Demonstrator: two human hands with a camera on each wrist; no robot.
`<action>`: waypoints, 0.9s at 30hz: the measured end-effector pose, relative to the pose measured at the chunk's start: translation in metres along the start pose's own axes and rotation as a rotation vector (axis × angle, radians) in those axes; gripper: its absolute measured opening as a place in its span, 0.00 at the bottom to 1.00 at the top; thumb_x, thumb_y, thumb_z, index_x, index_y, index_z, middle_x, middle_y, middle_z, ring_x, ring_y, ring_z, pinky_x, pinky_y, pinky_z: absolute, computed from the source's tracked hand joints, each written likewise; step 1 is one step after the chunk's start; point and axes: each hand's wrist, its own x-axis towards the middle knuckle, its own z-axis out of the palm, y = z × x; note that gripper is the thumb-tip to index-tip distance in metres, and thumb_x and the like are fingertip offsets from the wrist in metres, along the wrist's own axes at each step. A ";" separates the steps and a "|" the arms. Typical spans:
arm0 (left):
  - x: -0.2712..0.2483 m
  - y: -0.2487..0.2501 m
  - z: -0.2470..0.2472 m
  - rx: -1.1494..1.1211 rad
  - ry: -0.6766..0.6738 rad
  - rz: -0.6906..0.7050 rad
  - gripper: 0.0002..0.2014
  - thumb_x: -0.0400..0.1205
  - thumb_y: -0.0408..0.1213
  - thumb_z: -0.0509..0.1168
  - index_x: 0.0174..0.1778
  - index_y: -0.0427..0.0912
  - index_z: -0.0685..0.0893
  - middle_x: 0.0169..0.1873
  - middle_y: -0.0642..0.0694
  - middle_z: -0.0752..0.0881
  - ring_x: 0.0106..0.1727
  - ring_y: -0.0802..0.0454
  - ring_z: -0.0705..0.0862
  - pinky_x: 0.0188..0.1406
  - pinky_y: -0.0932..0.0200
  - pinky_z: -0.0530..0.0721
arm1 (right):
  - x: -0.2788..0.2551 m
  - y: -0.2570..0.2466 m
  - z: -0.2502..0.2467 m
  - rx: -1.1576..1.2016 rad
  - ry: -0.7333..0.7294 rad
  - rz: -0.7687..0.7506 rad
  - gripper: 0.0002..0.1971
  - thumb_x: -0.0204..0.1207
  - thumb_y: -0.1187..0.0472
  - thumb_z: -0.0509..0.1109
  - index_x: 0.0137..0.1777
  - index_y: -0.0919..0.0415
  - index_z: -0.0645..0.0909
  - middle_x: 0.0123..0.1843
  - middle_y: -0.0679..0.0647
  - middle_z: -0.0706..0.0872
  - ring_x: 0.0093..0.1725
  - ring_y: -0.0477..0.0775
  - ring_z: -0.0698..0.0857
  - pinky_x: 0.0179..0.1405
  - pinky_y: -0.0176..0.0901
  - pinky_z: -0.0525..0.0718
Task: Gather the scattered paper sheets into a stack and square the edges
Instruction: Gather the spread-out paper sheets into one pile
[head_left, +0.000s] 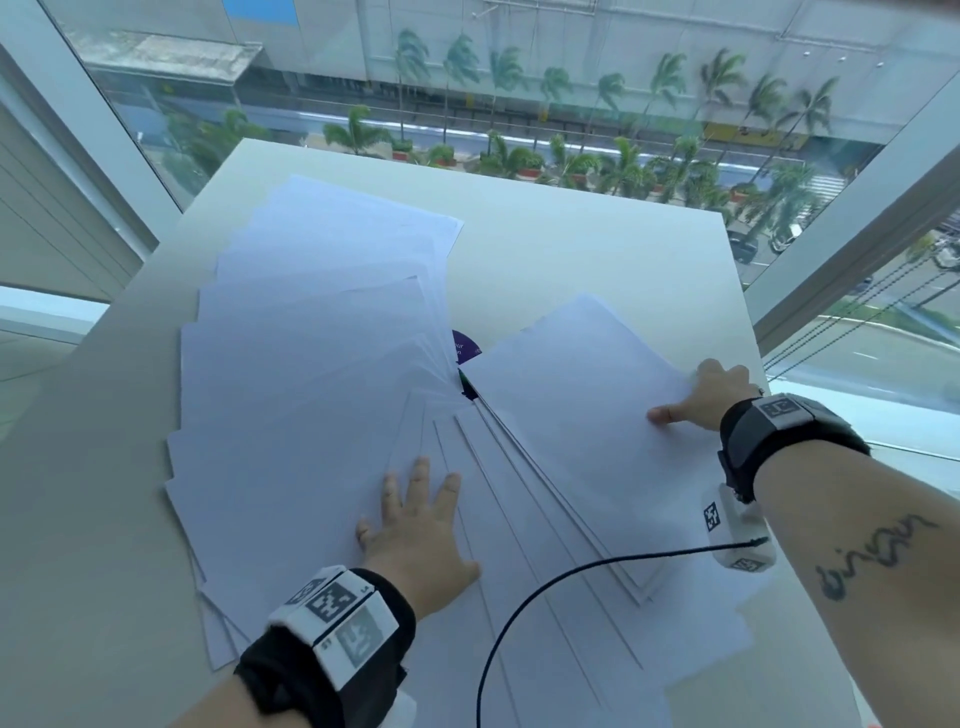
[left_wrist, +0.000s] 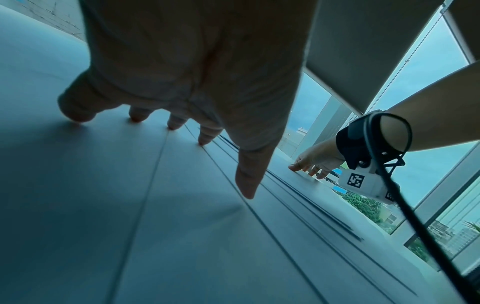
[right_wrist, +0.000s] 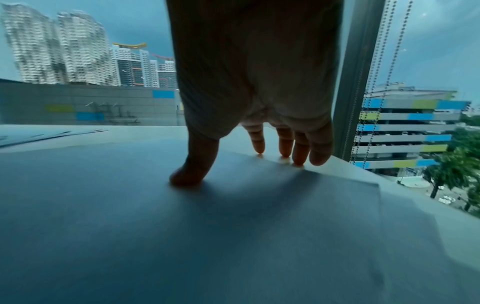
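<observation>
Several white paper sheets (head_left: 311, 374) lie fanned across the white table (head_left: 597, 249), spreading from far left round to the right. My left hand (head_left: 415, 525) presses flat on the middle of the fan, fingers spread and straight; its fingertips (left_wrist: 172, 123) touch the sheets (left_wrist: 130, 205). My right hand (head_left: 711, 395) rests on the right edge of the rightmost sheets (head_left: 582, 415). Its thumb lies on top of the paper (right_wrist: 182, 226) and its fingertips (right_wrist: 285, 152) sit at the paper's far edge. Neither hand grips a sheet.
A small purple item (head_left: 464, 347) shows between the sheets near the fan's pivot. A black cable (head_left: 519, 613) loops from my right wrist over the near sheets. Windows surround the table on the far, left and right sides; blind cords (right_wrist: 374, 82) hang at right.
</observation>
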 end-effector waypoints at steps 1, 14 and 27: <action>-0.002 -0.002 0.001 0.015 -0.003 0.003 0.44 0.77 0.57 0.60 0.81 0.57 0.36 0.81 0.49 0.28 0.82 0.39 0.31 0.78 0.32 0.49 | -0.003 0.000 0.001 0.009 0.004 0.023 0.50 0.57 0.37 0.78 0.71 0.65 0.62 0.70 0.68 0.66 0.69 0.73 0.71 0.67 0.63 0.73; -0.009 -0.017 0.007 0.070 0.007 0.126 0.42 0.77 0.54 0.61 0.81 0.59 0.41 0.82 0.54 0.32 0.83 0.45 0.33 0.81 0.36 0.47 | -0.038 0.005 0.011 0.133 0.036 0.023 0.35 0.64 0.55 0.79 0.63 0.65 0.62 0.58 0.67 0.81 0.59 0.70 0.81 0.50 0.54 0.77; -0.016 -0.028 0.001 -0.028 0.054 0.184 0.36 0.78 0.50 0.59 0.81 0.55 0.52 0.84 0.54 0.41 0.84 0.48 0.39 0.82 0.44 0.52 | -0.071 0.049 0.022 0.020 -0.008 0.021 0.38 0.68 0.46 0.74 0.75 0.53 0.63 0.72 0.65 0.67 0.70 0.71 0.71 0.67 0.59 0.73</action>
